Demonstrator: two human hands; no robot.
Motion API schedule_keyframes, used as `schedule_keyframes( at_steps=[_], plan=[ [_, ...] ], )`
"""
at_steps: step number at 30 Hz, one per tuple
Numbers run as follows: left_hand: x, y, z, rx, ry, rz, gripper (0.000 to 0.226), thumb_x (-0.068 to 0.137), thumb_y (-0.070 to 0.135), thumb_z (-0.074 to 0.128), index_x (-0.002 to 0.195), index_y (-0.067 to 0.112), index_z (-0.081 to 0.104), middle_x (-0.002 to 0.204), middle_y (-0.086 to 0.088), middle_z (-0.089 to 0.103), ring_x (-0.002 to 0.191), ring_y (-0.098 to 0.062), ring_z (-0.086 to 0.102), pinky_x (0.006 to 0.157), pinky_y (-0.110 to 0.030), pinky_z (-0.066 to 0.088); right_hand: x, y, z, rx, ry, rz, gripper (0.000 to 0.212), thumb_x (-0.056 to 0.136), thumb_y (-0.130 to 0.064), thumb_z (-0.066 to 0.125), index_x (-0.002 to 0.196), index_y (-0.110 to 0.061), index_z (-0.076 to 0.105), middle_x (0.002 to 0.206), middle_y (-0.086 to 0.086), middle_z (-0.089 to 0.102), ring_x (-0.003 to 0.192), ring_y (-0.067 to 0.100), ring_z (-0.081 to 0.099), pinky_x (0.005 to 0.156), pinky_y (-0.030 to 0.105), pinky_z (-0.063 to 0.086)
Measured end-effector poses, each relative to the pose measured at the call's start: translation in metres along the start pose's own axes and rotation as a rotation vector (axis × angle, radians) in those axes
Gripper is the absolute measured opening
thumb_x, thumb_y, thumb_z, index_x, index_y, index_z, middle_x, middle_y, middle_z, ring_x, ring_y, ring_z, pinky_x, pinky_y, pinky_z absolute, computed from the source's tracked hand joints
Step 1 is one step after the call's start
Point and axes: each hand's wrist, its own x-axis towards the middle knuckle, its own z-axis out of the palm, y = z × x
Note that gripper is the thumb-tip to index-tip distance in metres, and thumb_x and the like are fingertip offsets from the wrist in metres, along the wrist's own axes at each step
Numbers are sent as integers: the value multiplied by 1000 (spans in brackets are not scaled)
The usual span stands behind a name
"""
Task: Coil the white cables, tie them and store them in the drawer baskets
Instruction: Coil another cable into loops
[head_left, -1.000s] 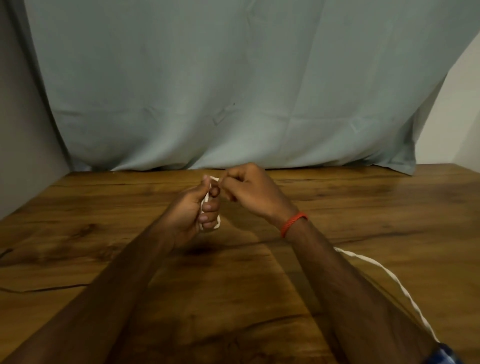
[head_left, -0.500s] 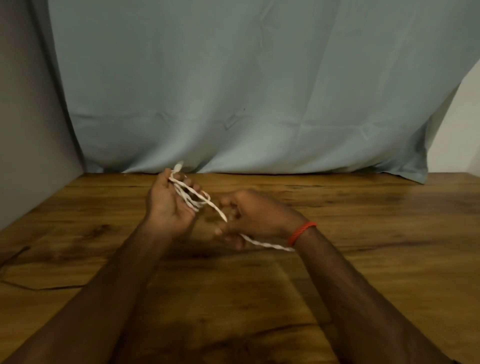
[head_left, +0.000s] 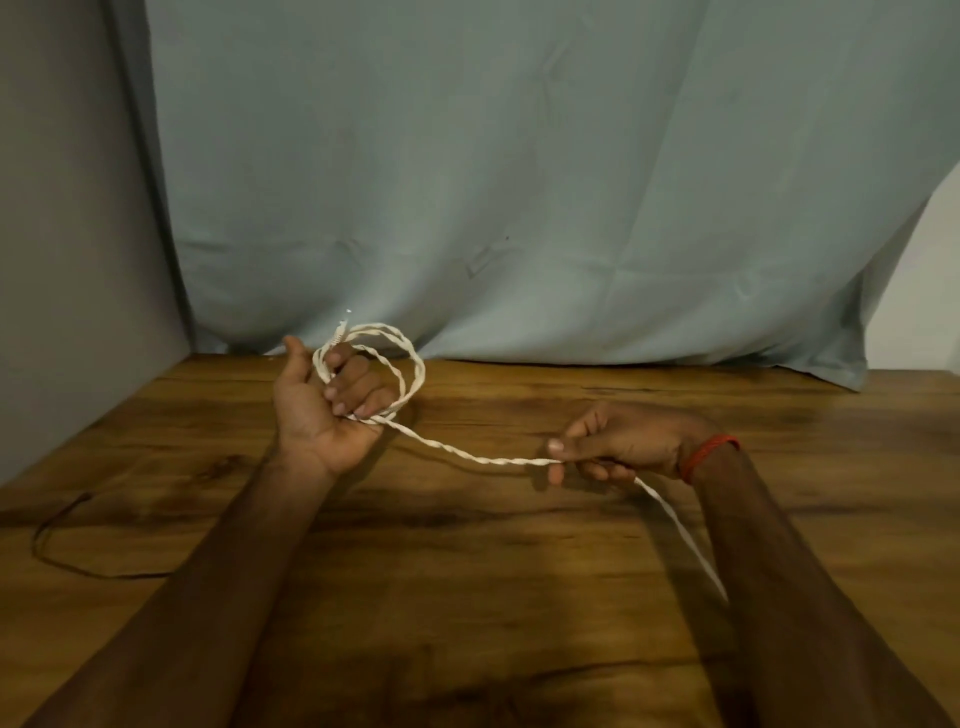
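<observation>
White cable (head_left: 483, 457): left hand (head_left: 322, 410) grips the loops, right hand (head_left: 623, 444) pinches the slack; feed each turn evenly, matching loop size.

Wooden table (head_left: 519, 571), pale cloth (head_left: 519, 182) hung behind it.
I look down on a brown table marked with dark streaks of grain running across it. The blue-grey cloth hangs creased behind it, with faint fold lines. Its hem meets the table's far edge and lifts clear at the right corner. A grey wall (head_left: 62, 208) stands to the left of the cloth, and a lighter wall (head_left: 930, 291) shows past its right side. A thin dark cord (head_left: 104, 573) lies on the table at my far left, bent into an open loop. A red band (head_left: 709, 451) sits round my right wrist.
</observation>
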Motion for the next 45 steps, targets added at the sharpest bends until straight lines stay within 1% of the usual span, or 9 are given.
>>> schedule_keyframes(
  at_steps=[7,12,18,25,27,29,33,37,45],
  plan=[
    [1,-18,17,165,-44,-141,46,97,51,39,66,18,47,46,8,25,35,-7,15,39,-20,17,9,2,-3,-377,340,146,29,95,-37,65,79,-19,79,52,-12,55,53,6,47,54,21,37],
    [1,-38,23,259,0,-235,51,100,45,35,59,18,49,42,7,36,35,-8,12,42,-21,11,23,-3,1,-672,686,301,31,90,-44,68,96,-14,75,102,15,71,94,32,65,77,34,48],
    [0,-51,33,374,-30,-349,48,96,45,39,58,17,49,38,8,31,34,-9,11,43,-24,11,12,-20,10,-760,779,372,38,91,-44,67,110,-11,64,118,16,64,108,36,61,88,42,51],
    [3,-46,29,287,127,-271,53,97,45,40,51,20,46,34,9,28,23,-4,25,41,-18,5,-48,-70,10,-633,394,199,30,91,-46,65,76,-24,78,72,-2,68,66,13,56,65,30,44],
    [6,-39,25,224,219,-216,60,101,47,36,48,20,44,33,8,27,23,-5,24,38,-16,6,-54,-74,9,-597,547,88,31,90,-49,64,77,-25,79,73,-2,70,65,17,58,65,33,48],
    [8,-35,23,151,283,-171,62,102,46,33,47,20,42,34,8,27,23,-6,23,36,-16,9,-46,-69,5,-723,972,32,35,93,-50,62,85,-20,78,80,9,68,76,28,62,67,37,51],
    [11,-42,28,146,290,-175,62,103,47,33,48,19,42,34,7,26,22,-6,23,37,-14,8,-17,-75,18,-1168,1482,-201,37,96,-43,60,83,-10,70,73,10,59,68,31,59,53,31,28],
    [8,-39,13,189,362,-205,61,101,49,37,48,21,41,34,8,25,22,-5,22,39,-13,5,7,-76,30,-1266,1423,-371,32,92,-39,66,73,-13,67,66,5,57,62,24,55,52,29,23],
    [9,-35,6,337,279,-135,52,101,48,39,58,19,46,37,8,29,24,-5,24,36,-14,11,41,-39,35,-1162,1347,-272,27,84,-33,78,67,-15,66,61,4,60,57,24,58,50,27,26]
  ],
)
